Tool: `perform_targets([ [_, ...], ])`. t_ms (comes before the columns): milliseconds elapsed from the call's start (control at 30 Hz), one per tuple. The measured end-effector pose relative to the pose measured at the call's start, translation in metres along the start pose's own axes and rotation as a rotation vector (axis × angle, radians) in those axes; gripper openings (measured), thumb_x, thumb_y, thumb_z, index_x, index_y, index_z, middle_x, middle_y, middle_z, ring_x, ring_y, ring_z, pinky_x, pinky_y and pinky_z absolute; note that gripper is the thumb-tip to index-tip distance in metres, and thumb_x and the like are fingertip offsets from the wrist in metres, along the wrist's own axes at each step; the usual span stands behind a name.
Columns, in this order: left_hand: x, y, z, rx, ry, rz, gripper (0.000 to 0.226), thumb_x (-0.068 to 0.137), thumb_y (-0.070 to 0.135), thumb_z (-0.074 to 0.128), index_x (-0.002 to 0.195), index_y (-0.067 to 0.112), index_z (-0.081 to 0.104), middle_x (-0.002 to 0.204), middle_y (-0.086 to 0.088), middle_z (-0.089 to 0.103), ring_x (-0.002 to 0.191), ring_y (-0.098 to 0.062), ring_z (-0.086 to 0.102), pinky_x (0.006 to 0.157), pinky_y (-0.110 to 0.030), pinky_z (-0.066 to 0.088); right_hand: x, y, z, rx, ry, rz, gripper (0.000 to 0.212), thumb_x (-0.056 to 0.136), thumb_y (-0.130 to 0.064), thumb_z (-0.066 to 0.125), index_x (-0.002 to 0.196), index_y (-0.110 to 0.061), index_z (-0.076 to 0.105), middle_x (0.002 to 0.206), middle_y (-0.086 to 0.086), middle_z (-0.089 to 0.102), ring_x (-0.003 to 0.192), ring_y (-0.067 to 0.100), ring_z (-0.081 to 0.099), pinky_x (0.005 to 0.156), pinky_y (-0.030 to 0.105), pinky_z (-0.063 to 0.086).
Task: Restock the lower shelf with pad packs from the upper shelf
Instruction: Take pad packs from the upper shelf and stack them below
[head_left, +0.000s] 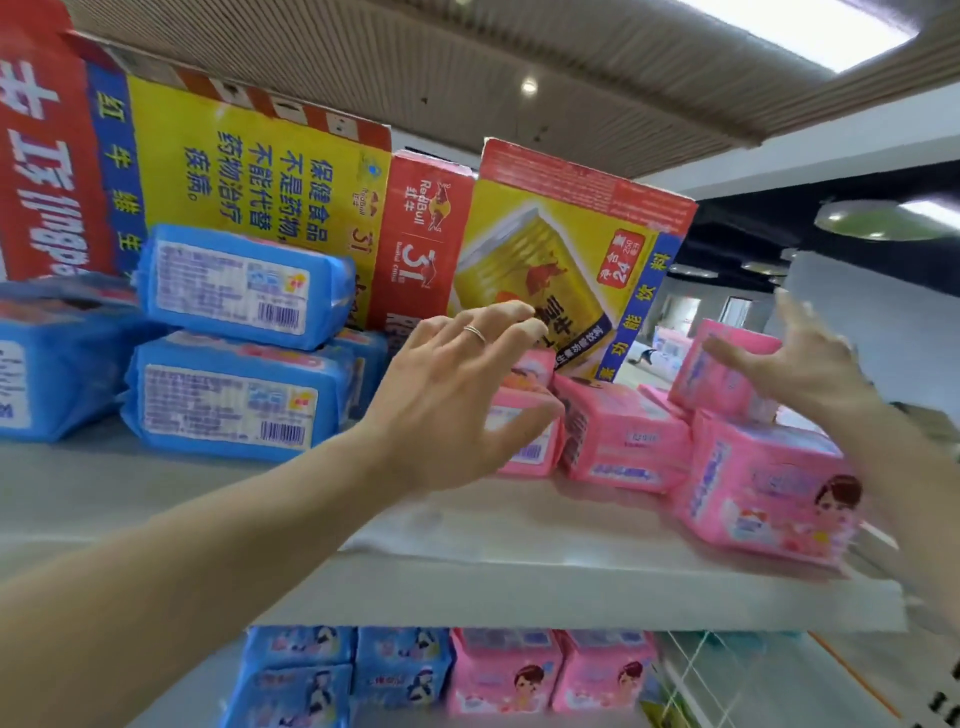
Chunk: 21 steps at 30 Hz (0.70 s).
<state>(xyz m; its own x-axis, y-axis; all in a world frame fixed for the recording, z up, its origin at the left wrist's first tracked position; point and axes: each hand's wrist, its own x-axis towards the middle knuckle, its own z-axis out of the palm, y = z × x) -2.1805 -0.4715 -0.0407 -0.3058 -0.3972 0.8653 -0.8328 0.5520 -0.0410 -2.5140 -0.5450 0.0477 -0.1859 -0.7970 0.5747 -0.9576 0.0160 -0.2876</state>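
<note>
On the upper shelf (519, 587) lie several pink pad packs (623, 436) at the right and blue pad packs (228, 400) at the left. My left hand (457, 395) reaches over the shelf with fingers spread, just in front of a small pink pack (535, 452), holding nothing. My right hand (800, 364) is open beside a raised pink pack (722, 364) that sits on top of the pile; I cannot tell if it touches it. On the lower shelf stand blue packs (353, 670) and pink packs (550, 670).
Tall red and yellow drink cartons (561, 249) stand upright behind the packs along the back of the upper shelf. A large pink pack (769, 488) lies near the shelf's front right corner. A white wire rack (727, 675) is at the lower right.
</note>
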Motion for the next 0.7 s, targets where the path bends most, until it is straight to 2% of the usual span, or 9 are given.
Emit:
perform_targets([
  [67, -0.003, 0.002, 0.001, -0.001, -0.022, 0.022, 0.066, 0.092, 0.066, 0.038, 0.14, 0.023, 0.049, 0.15, 0.004, 0.045, 0.137, -0.017, 0.043, 0.108, -0.041, 0.034, 0.004, 0.004, 0.003, 0.054, -0.099, 0.058, 0.127, 0.054, -0.091, 0.054, 0.157, -0.029, 0.013, 0.162, 0.015, 0.018, 0.144, 0.042, 0.026, 0.116, 0.052, 0.024],
  [133, -0.004, 0.002, 0.003, -0.007, -0.022, 0.022, 0.067, 0.092, 0.067, 0.038, 0.141, 0.022, 0.05, 0.151, 0.004, 0.046, 0.138, -0.017, 0.042, 0.109, -0.041, 0.034, 0.006, 0.005, 0.006, 0.164, -0.117, 0.062, 0.118, 0.058, -0.084, 0.066, 0.154, -0.028, 0.024, 0.152, 0.015, 0.041, 0.136, 0.037, 0.041, 0.11, 0.048, 0.033],
  [200, -0.003, 0.001, 0.003, -0.009, -0.021, 0.008, 0.067, 0.092, 0.067, 0.039, 0.141, 0.022, 0.049, 0.151, 0.004, 0.045, 0.138, -0.017, 0.042, 0.108, -0.041, 0.035, 0.006, 0.005, 0.01, 0.246, -0.079, 0.04, 0.094, 0.067, -0.072, 0.072, 0.145, -0.031, 0.042, 0.134, 0.013, 0.058, 0.12, 0.033, 0.054, 0.1, 0.046, 0.041],
  [267, -0.003, 0.0, 0.003, -0.014, -0.027, -0.015, 0.067, 0.092, 0.067, 0.04, 0.142, 0.023, 0.047, 0.152, 0.004, 0.044, 0.139, -0.017, 0.042, 0.109, -0.042, 0.035, 0.006, 0.002, 0.012, 0.305, -0.043, 0.036, 0.067, 0.075, -0.057, 0.075, 0.134, -0.03, 0.056, 0.123, 0.011, 0.064, 0.109, 0.028, 0.057, 0.093, 0.042, 0.045],
  [333, -0.004, -0.001, 0.003, -0.011, -0.035, -0.023, 0.067, 0.092, 0.067, 0.039, 0.143, 0.024, 0.046, 0.151, 0.005, 0.043, 0.138, -0.016, 0.042, 0.109, -0.041, 0.034, 0.004, 0.0, 0.012, 0.337, -0.025, 0.035, 0.057, 0.078, -0.047, 0.077, 0.129, -0.026, 0.062, 0.118, 0.011, 0.067, 0.102, 0.025, 0.057, 0.092, 0.041, 0.046],
  [500, -0.005, -0.002, 0.003, -0.01, -0.025, -0.029, 0.064, 0.093, 0.065, 0.038, 0.141, 0.024, 0.048, 0.15, 0.007, 0.045, 0.137, -0.014, 0.042, 0.107, -0.038, 0.034, -0.006, -0.001, 0.007, 0.399, 0.062, 0.018, 0.05, 0.08, -0.037, 0.079, 0.125, -0.017, 0.067, 0.105, 0.008, 0.068, 0.095, 0.018, 0.056, 0.086, 0.027, 0.039],
  [700, -0.006, -0.002, 0.004, 0.0, -0.009, -0.023, 0.064, 0.093, 0.065, 0.038, 0.14, 0.022, 0.048, 0.149, 0.006, 0.046, 0.136, -0.016, 0.044, 0.106, -0.039, 0.035, -0.011, 0.006, 0.003, 0.535, 0.159, 0.041, 0.04, 0.08, -0.04, 0.077, 0.111, -0.015, 0.073, 0.087, 0.005, 0.069, 0.092, 0.025, 0.065, 0.086, 0.039, 0.052],
])
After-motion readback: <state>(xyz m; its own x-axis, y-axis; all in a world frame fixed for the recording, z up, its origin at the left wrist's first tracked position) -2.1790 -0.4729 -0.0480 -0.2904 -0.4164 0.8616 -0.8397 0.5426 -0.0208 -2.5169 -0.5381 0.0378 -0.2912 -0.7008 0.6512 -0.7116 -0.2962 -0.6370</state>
